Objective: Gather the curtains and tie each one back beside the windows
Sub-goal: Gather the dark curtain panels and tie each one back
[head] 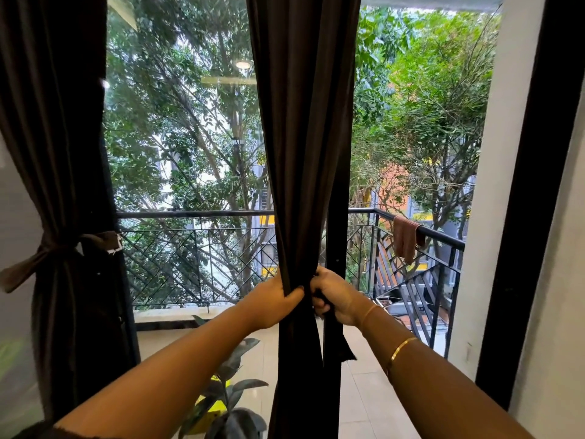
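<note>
Between the two window panes: a long dark brown fabric curtain [304, 153] hung gathered into one narrow column, from the top of the view to its bottom edge.
Left grip: the left grip [272, 299] was wrapped round the curtain from its left side at about railing height, thumb across the front folds, bunching the cloth tight.
Right grip: the right grip [332, 296] was clenched on a narrow dark fabric strip [346, 348] at the curtain's right edge, knuckles just beside the left thumb.
Strip: its loose end dangled below the right fist, beside the curtain; whether it passed behind the folds could not be told.
Wrist: a gold bangle [400, 348] sat on the right forearm.
Far left: a second dark brown curtain [63, 122] was already cinched by a matching brown tie band [47, 251], knotted, with one tail sticking out leftward.
Outside: a black metal balcony railing [196, 213] ran behind the glass, and a rust-coloured cloth [406, 239] was draped over its right section.
Below: a green leafy potted plant [228, 391] stood on the pale tiled floor [364, 391], just left of the curtain's lower part.
</note>
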A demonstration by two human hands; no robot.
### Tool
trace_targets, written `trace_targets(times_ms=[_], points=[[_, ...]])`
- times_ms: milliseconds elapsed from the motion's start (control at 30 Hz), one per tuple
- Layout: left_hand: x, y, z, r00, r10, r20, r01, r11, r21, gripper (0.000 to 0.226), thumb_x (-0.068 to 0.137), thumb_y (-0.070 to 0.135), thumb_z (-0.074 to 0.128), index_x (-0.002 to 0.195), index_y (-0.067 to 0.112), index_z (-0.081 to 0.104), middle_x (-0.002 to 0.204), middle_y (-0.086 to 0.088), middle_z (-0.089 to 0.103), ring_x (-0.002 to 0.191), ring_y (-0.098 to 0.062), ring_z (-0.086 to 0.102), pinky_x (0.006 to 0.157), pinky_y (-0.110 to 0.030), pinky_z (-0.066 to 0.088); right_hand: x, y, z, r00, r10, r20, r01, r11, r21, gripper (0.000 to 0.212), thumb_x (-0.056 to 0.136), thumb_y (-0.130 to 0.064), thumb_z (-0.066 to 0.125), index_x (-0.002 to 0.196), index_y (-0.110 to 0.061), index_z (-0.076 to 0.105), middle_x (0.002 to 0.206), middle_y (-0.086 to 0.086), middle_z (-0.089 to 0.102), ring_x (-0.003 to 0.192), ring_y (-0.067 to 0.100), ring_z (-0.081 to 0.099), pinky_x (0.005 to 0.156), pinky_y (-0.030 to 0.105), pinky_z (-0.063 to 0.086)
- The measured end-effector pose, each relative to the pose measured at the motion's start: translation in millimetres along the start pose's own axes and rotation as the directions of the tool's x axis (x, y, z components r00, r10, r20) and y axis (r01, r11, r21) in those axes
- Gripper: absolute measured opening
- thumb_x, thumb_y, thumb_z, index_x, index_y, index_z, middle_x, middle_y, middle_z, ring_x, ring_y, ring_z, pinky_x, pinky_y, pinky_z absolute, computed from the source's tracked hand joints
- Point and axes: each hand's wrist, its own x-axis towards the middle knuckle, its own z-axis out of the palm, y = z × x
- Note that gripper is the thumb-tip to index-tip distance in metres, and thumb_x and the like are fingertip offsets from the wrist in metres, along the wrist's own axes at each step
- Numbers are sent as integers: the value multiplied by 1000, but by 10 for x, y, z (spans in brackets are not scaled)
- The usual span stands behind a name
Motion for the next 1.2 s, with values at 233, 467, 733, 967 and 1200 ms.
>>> trace_targets(times_ms=[233,467,733,967,1200], points=[[16,47,-218,871,-492,-6,492,870,25,57,84,65,45,87,10,59,67,-6,65,47,-15,60,42,-21,40,-34,19,-17,924,-313,-219,138,808,-573,18,93,-24,56,89,-10,46,80,7,57,81,30,61,72,37,49],[-103,61,21,849,-463,254,484,490,-725,44,65,56,66,69,15,53,47,1,53,28,-5,21,33,-10,16,-160,246,250,811,-554,-191,285,657,-697,23,87,-23,59,78,-16,39,57,-5,38,55,17,40,54,31,32],[-369,35,290,914,-272,300,316,16,-949,33,88,43,46,93,22,71,75,-1,66,67,-13,65,67,-31,51,-372,510,366,795,-563,-227,324,709,-626,11,87,-24,59,96,-20,55,79,-8,59,70,8,54,58,13,39],[-462,158,416,941,-265,210,195,-82,-977,29,97,25,41,103,9,64,91,-11,72,75,-20,71,58,-30,58,-476,418,427,651,-677,-343,302,646,-701,18,88,-25,60,87,-9,67,85,6,54,82,22,54,72,40,49],[-530,349,542,949,-315,-23,167,564,-808,19,99,9,38,108,9,55,91,-6,63,82,-12,61,65,-19,52,-403,225,529,750,-628,-210,237,551,-800,34,84,-47,63,85,-12,62,81,3,56,79,18,52,72,33,47]])
